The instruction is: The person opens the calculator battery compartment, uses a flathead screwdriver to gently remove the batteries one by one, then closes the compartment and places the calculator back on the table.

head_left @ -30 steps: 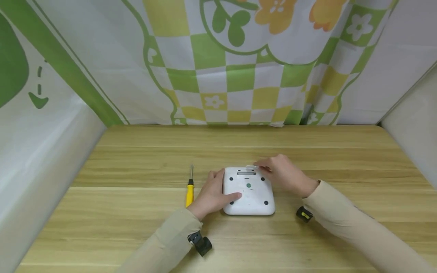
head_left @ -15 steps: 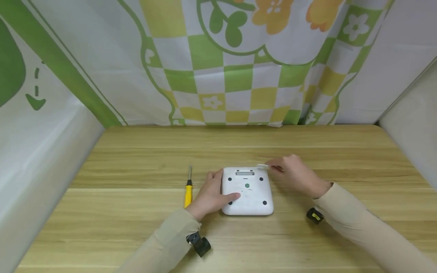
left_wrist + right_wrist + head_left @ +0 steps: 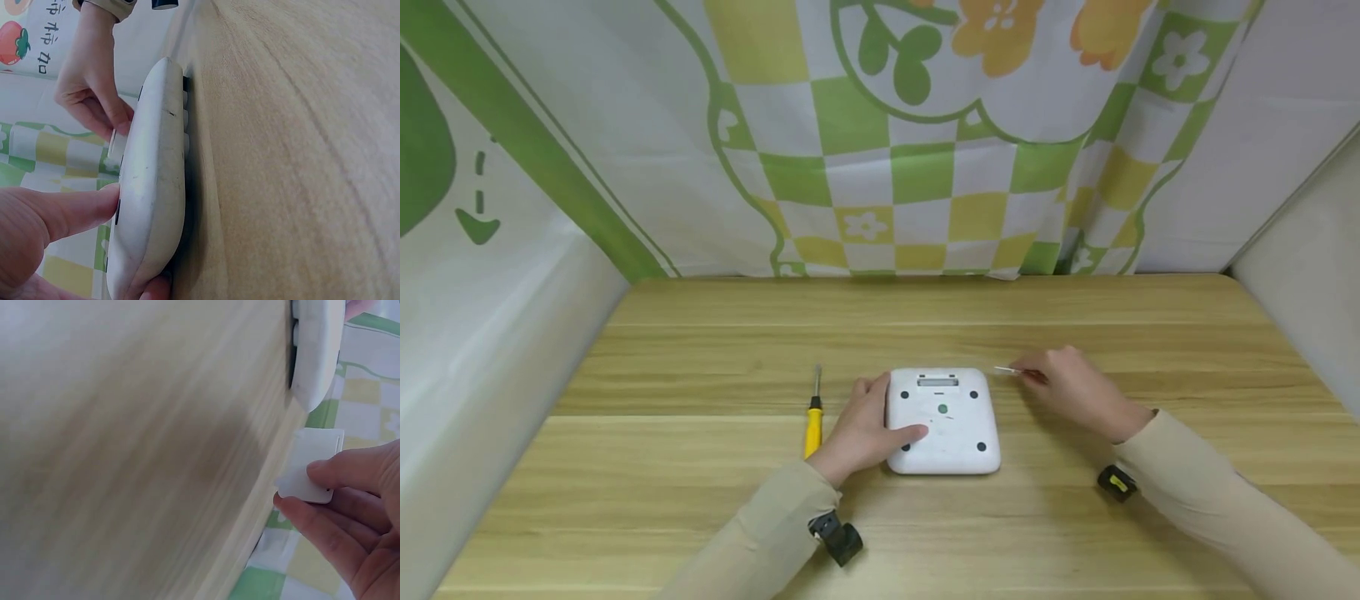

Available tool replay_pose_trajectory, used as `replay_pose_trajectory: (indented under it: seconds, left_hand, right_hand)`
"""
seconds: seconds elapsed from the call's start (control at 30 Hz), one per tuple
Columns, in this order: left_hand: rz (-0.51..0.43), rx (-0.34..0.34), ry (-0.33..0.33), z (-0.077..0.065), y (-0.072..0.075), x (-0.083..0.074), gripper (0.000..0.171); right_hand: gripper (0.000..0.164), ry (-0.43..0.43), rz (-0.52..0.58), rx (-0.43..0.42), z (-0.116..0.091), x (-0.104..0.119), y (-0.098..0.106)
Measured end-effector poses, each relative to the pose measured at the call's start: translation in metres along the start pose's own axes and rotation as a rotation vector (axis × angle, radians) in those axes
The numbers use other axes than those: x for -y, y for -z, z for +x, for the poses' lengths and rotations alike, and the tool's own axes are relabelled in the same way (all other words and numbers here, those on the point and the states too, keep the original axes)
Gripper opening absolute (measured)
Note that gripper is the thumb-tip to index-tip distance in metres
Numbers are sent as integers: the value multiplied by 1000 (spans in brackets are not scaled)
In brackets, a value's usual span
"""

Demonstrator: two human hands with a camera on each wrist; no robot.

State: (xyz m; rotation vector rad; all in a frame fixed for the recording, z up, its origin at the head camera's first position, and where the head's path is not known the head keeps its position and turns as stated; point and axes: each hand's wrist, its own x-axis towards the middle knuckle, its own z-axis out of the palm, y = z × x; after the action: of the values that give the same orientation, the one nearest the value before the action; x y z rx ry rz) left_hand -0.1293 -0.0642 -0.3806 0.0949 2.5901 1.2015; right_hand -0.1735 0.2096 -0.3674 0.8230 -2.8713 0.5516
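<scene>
A white calculator point(image 3: 951, 454) lies face down on the table, with dark round feet and an uncovered battery compartment point(image 3: 937, 382) near its far edge. Its keys point(image 3: 186, 119) show along the underside in the left wrist view. My left hand point(image 3: 863, 429) grips the calculator's left side, thumb on top and fingers around the edge. Off its far right corner, my right hand point(image 3: 1067, 390) pinches a small white battery cover point(image 3: 305, 459) between thumb and fingers. The cover is apart from the calculator in the head view.
A yellow-handled screwdriver point(image 3: 814, 425) lies left of the calculator, close to my left wrist. The wooden table point(image 3: 700, 358) ends at the back against a green-and-yellow checked curtain point(image 3: 917, 175). Black wrist cameras point(image 3: 837, 537) hang by both sleeves.
My right hand has moved rightward with the battery cover, away from the calculator's far right corner. My left hand keeps its grip in the same place.
</scene>
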Motion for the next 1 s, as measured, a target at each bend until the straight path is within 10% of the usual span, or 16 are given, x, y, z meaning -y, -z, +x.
replay_pose_trajectory:
  seconds: [1.0]
  left_hand:
    - [-16, 7, 8, 0, -1, 0, 88]
  right_hand:
    - [17, -17, 36, 103, -11, -11, 0]
